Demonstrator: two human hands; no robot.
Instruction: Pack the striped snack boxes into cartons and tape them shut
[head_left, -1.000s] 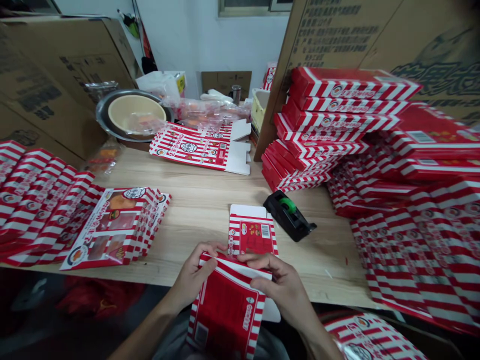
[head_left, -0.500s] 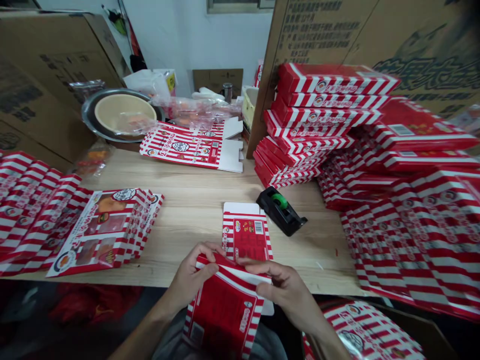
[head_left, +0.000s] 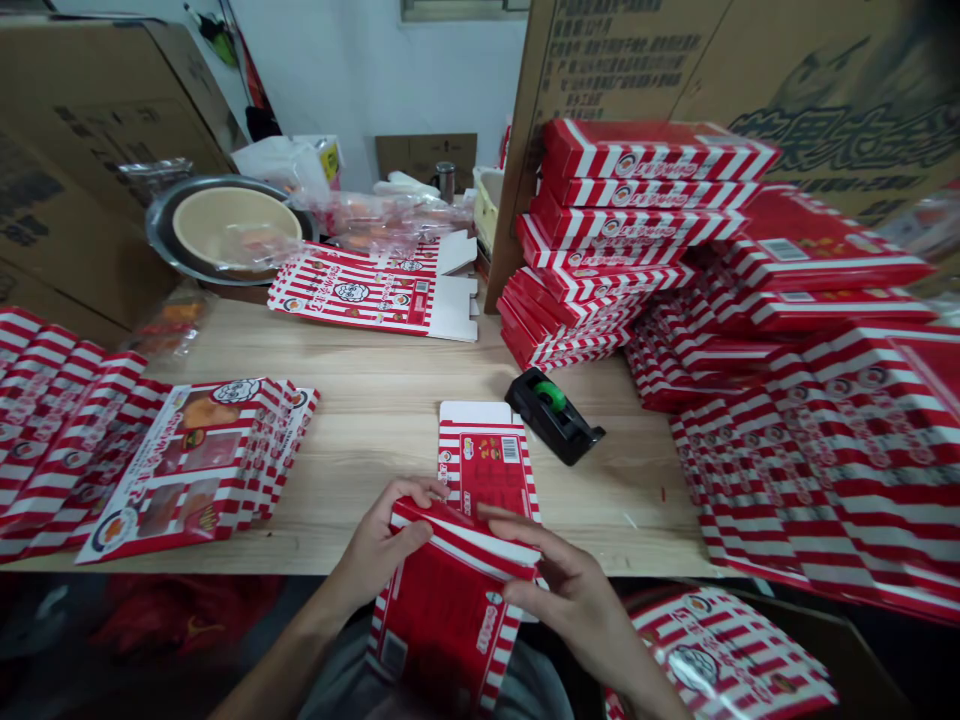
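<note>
At six o'clock, just over the edge of the wooden table (head_left: pixel 360 450), a red-and-white striped paperboard carton (head_left: pixel 450 620) looked light and fairly stiff, best held by its folded edges. The left hand (head_left: pixel 375 545) gripped its left side with curled fingers; the partly open right hand (head_left: pixel 566 600) pinched its upper edge. Beyond, a flat carton blank (head_left: pixel 487 470) bore a barcode (head_left: pixel 511 450); its small print was unreadable.

Left hand (head_left: pixel 379 545) low at centre, left fingers (head_left: pixel 420 489) curled, gripping; left forearm (head_left: pixel 274 655) rising from 7 o'clock. Right hand (head_left: pixel 566 590) just beside, at 3 o'clock from left hand, right fingers (head_left: pixel 517 535) extended, gripping; right forearm (head_left: pixel 637 665) rising from 5 o'clock.
</note>
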